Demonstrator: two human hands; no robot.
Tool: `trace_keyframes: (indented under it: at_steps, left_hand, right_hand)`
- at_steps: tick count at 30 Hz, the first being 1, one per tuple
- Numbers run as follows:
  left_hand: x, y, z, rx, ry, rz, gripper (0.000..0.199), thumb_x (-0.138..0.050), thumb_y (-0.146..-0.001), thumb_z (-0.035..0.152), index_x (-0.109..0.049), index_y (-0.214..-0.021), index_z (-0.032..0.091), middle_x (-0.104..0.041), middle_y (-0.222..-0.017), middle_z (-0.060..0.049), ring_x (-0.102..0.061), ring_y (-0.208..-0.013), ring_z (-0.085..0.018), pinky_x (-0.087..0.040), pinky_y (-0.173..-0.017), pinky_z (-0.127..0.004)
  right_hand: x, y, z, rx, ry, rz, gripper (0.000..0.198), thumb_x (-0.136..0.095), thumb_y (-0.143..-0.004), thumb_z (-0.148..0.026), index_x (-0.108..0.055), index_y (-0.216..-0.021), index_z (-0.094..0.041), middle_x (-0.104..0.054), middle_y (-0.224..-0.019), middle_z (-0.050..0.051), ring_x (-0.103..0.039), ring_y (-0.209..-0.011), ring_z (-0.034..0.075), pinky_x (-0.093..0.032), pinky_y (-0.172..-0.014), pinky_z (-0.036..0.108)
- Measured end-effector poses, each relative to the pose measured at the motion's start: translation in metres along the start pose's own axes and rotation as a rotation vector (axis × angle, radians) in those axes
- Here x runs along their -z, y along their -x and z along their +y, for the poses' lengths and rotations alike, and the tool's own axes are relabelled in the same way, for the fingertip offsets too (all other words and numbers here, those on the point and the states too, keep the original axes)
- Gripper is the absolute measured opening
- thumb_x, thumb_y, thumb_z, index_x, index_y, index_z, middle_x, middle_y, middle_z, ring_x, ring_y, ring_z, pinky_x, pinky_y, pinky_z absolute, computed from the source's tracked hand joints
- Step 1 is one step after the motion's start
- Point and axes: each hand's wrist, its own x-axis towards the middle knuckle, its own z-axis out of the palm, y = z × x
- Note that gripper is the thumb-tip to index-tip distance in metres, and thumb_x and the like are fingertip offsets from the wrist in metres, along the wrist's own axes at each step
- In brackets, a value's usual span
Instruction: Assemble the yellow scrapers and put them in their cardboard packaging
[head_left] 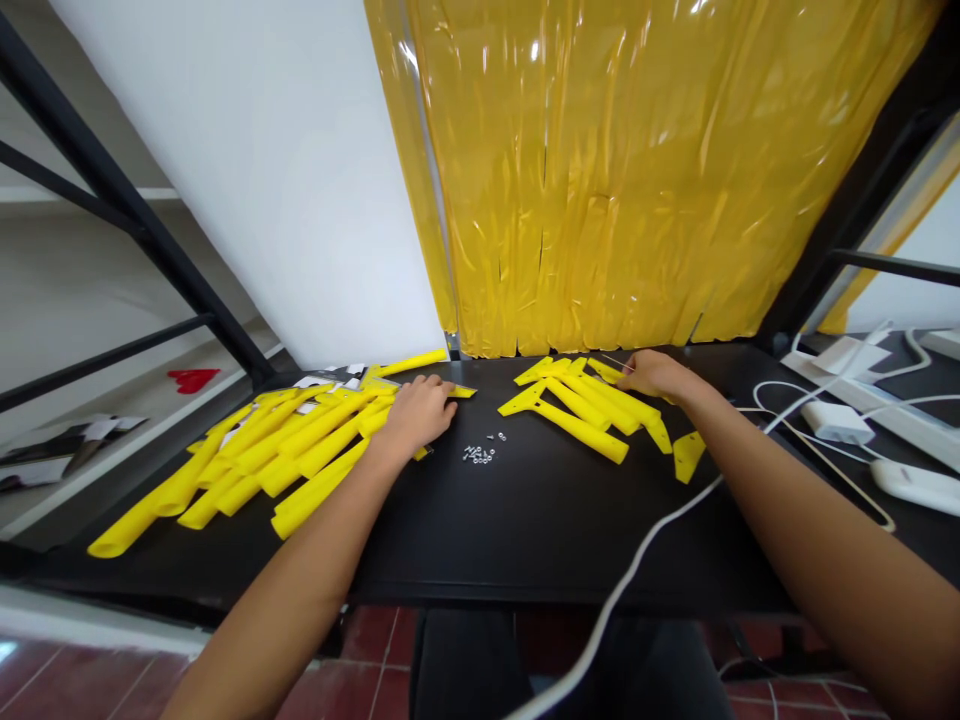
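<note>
My left hand (421,408) lies over the right end of a pile of yellow plastic tubes (315,445), its fingers bent down around a yellow piece (465,392) whose tip sticks out past them. The palm side is hidden. At the back of the table, my right hand (652,374) is closed, fingertips pinched on a thin rod-like thing (615,362) too small to name. Just left of it, several yellow handle-shaped pieces with flared ends (581,428) lie side by side. Between both hands sits a small cluster of screws and nuts (478,454) on the black tabletop (480,540).
A flat yellow piece (686,456) lies below my right forearm. White cable (630,580) crosses the table's front edge. Chargers (838,422) and a power strip (885,400) stand at the right. A yellow plastic curtain (622,180) hangs behind, with black frame bars (135,210) at the sides.
</note>
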Motion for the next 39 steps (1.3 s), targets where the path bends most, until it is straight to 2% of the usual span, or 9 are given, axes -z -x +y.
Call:
trace_keyframes:
  at_steps: [6,11,14,17,22,26,30,36,39]
  left_hand:
    - [0.01,0.002,0.005,0.064,-0.045,0.106,0.033,-0.046,-0.095,0.031,-0.07,-0.114,0.018,-0.067,-0.114,-0.016,-0.056,-0.113,-0.033,-0.04,-0.099,-0.045]
    - [0.012,0.0,0.016,0.101,0.131,0.289,0.035,-0.05,-0.096,0.038,-0.07,-0.114,0.016,-0.067,-0.118,-0.017,-0.054,-0.119,-0.034,-0.038,-0.105,-0.049]
    - [0.016,0.0,0.028,0.05,0.575,0.296,0.034,-0.054,-0.094,0.044,-0.072,-0.111,0.02,-0.069,-0.118,-0.012,-0.058,-0.116,-0.029,-0.044,-0.103,-0.045]
    - [0.019,0.004,0.051,-0.082,1.212,0.036,0.039,-0.054,-0.094,0.049,-0.072,-0.111,0.019,-0.072,-0.107,-0.01,-0.066,-0.098,-0.025,-0.054,-0.082,-0.037]
    - [0.013,0.008,0.072,-0.028,1.492,0.068,0.035,-0.066,-0.087,0.048,-0.074,-0.097,0.015,-0.071,-0.095,-0.009,-0.063,-0.08,-0.019,-0.052,-0.065,-0.029]
    - [0.003,-0.001,0.049,0.111,1.305,0.105,0.031,-0.067,-0.084,0.045,-0.069,-0.093,0.015,-0.069,-0.079,-0.006,-0.059,-0.064,-0.016,-0.046,-0.055,-0.027]
    - [-0.004,-0.008,0.02,0.16,0.772,0.168,0.026,-0.062,-0.086,0.033,-0.069,-0.107,0.018,-0.07,-0.077,-0.005,-0.062,-0.067,-0.019,-0.045,-0.063,-0.03]
    - [-0.013,-0.004,0.01,0.031,0.564,-0.048,0.028,-0.059,-0.086,0.031,-0.074,-0.109,0.022,-0.072,-0.082,-0.006,-0.065,-0.074,-0.024,-0.047,-0.07,-0.034]
    - [-0.01,0.001,0.021,-0.005,0.479,0.098,0.024,-0.065,-0.084,0.031,-0.075,-0.103,0.02,-0.07,-0.093,-0.01,-0.065,-0.093,-0.028,-0.048,-0.087,-0.039]
  right_hand:
    - [0.017,0.023,-0.022,0.025,-0.234,0.039,0.016,-0.07,-0.077,-0.033,-0.067,-0.084,-0.019,-0.07,-0.083,0.005,-0.063,-0.075,0.017,-0.045,-0.064,0.027]
    - [0.023,0.073,-0.081,0.257,-0.895,-0.123,0.034,-0.079,-0.07,-0.046,-0.068,-0.085,-0.018,-0.064,-0.073,0.001,-0.054,-0.063,0.012,-0.041,-0.058,0.026]
    - [0.017,0.101,-0.112,0.241,-1.078,-0.24,0.04,-0.08,-0.067,-0.053,-0.066,-0.084,-0.019,-0.057,-0.063,-0.002,-0.044,-0.052,0.01,-0.032,-0.049,0.025]
    - [0.007,0.118,-0.131,0.214,-1.184,-0.302,0.041,-0.081,-0.067,-0.052,-0.066,-0.085,-0.019,-0.059,-0.066,-0.001,-0.043,-0.052,0.009,-0.031,-0.048,0.025]
    - [0.001,0.124,-0.137,0.328,-1.04,-0.242,0.029,-0.073,-0.077,-0.046,-0.07,-0.087,-0.019,-0.07,-0.082,0.004,-0.059,-0.068,0.015,-0.043,-0.061,0.028]
    - [0.006,0.113,-0.12,0.45,-0.415,0.034,0.021,-0.063,-0.086,-0.041,-0.072,-0.08,-0.023,-0.074,-0.087,0.006,-0.066,-0.083,0.023,-0.046,-0.074,0.033]
    - [0.002,0.104,-0.105,0.414,0.152,-0.042,0.029,-0.066,-0.084,-0.048,-0.071,-0.075,-0.021,-0.073,-0.087,0.014,-0.069,-0.083,0.031,-0.045,-0.069,0.037]
    - [-0.002,0.105,-0.107,0.461,0.195,-0.094,0.023,-0.061,-0.087,-0.04,-0.07,-0.083,-0.019,-0.073,-0.096,0.016,-0.068,-0.086,0.029,-0.043,-0.069,0.035]
    - [0.002,0.107,-0.111,0.451,-0.059,-0.039,0.022,-0.064,-0.084,-0.042,-0.063,-0.082,-0.021,-0.07,-0.082,0.008,-0.064,-0.074,0.023,-0.04,-0.064,0.032]
